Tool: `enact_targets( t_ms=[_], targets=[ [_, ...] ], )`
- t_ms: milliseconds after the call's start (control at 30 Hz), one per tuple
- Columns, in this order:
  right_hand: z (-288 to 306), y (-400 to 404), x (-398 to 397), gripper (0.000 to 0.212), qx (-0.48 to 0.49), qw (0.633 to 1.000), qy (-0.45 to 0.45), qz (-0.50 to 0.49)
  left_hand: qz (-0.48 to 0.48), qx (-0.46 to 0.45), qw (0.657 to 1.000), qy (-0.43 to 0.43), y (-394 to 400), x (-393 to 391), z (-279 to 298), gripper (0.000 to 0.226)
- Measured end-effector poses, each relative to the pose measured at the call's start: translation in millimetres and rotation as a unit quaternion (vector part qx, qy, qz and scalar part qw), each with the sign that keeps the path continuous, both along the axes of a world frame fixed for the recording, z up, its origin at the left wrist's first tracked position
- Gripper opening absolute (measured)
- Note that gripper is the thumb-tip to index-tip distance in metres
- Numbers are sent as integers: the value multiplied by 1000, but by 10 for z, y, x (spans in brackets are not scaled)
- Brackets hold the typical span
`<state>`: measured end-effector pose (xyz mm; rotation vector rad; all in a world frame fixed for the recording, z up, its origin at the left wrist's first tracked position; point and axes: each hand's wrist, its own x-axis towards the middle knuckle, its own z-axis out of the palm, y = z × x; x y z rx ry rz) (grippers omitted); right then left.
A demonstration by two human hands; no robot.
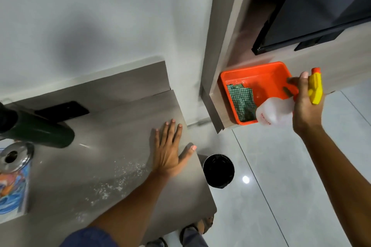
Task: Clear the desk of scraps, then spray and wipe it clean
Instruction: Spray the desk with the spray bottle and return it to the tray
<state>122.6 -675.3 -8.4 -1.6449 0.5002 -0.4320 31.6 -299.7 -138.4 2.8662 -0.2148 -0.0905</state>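
The grey desk (124, 118) carries a patch of spray droplets (118, 178) near its middle. My left hand (170, 152) lies flat and open on the desk's right end, thumb at the edge. My right hand (306, 104) holds a clear spray bottle (275, 113) with a yellow and orange trigger head (315, 88), tilted over an orange tub (259, 72) on a ledge to the right. A green checked cloth (242, 102) lies inside the tub.
A dark green bottle (40, 130), a black phone (64, 110), a metal ashtray (14, 156) and a colourful pouch (14, 192) sit on the desk's left. A black bin (218, 170) stands on the tiled floor beside the desk. A dark screen (321, 12) hangs above the ledge.
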Motion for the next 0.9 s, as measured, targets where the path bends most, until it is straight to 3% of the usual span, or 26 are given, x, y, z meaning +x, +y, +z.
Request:
enact_targets(
  t_ms=[33, 133, 167, 267, 367, 700, 900],
  targets=[
    [23, 122, -68, 68, 11, 1000, -4, 4, 2, 6, 1000, -5, 79, -55, 19, 90],
    [14, 634, -277, 24, 17, 999, -16, 33, 5, 5, 1000, -19, 342, -286, 27, 87],
    [-6, 841, -360, 20, 10, 999, -12, 44, 11, 5, 1000, -16, 443, -372, 28, 86],
    [-96, 1420, -599, 32, 5, 996, 23, 83, 45, 2, 999, -12, 769, -597, 65, 84],
    [-171, 1977, -793, 48, 79, 984, 68, 141, 83, -1, 997, -8, 1152, -775, 144, 82],
    [-286, 3559, -1604, 58, 93, 945, 184, 253, 193, 17, 981, -15, 2473, -1586, 219, 79],
    [-321, 4406, -2135, 55, 176, 905, 269, 278, 210, 3, 978, -8, 3222, -2050, 145, 78]
  ],
)
